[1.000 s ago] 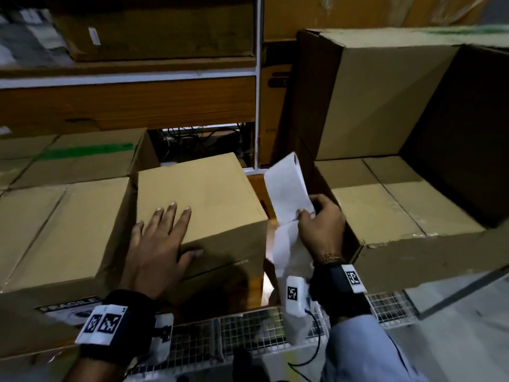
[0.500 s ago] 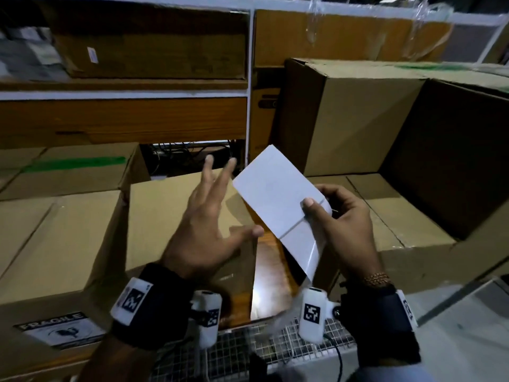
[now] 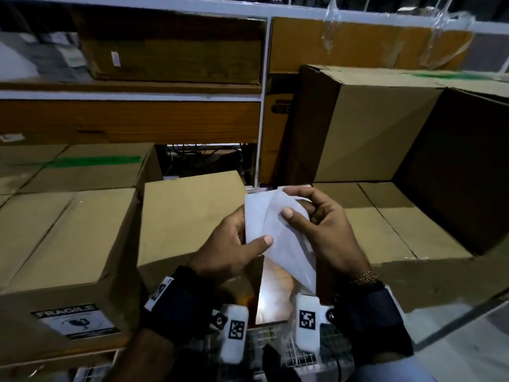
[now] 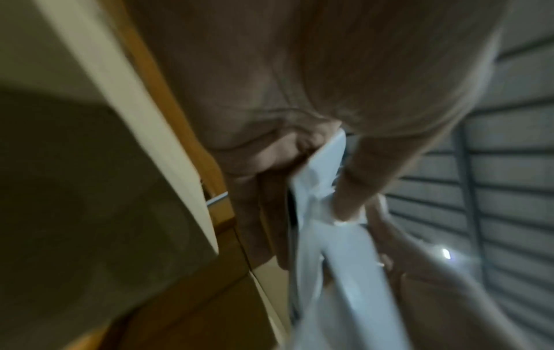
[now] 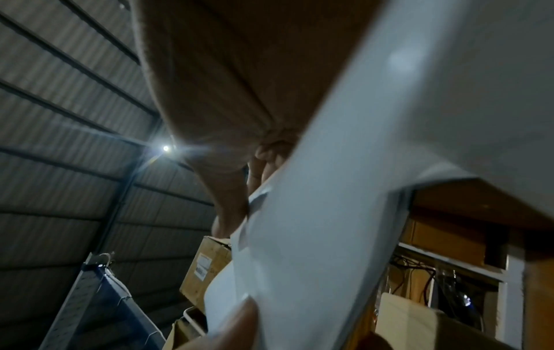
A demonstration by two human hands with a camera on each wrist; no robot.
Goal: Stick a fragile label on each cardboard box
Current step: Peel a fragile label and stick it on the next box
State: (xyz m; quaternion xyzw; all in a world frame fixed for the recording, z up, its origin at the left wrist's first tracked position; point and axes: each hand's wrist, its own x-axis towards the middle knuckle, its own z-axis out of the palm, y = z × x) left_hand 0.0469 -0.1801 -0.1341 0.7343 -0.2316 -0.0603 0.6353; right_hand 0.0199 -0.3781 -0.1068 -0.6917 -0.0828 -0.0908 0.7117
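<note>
Both hands pinch one white paper label sheet [image 3: 271, 230] above the plain brown cardboard box [image 3: 187, 216]: left hand [image 3: 230, 252] thumb on its left edge, right hand [image 3: 325, 227] thumb and fingers clamping its folded right part. Leftward, another cardboard box [image 3: 55, 244] bears a black-and-white FRAGILE sticker [image 3: 75, 321].

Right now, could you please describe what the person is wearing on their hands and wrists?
Both hands are bare. The left hand has a dark wrist band with white square-coded tags and a white camera pod. The right hand has a matching dark band, a white coded pod, a beaded bracelet and a light blue sleeve.
</note>
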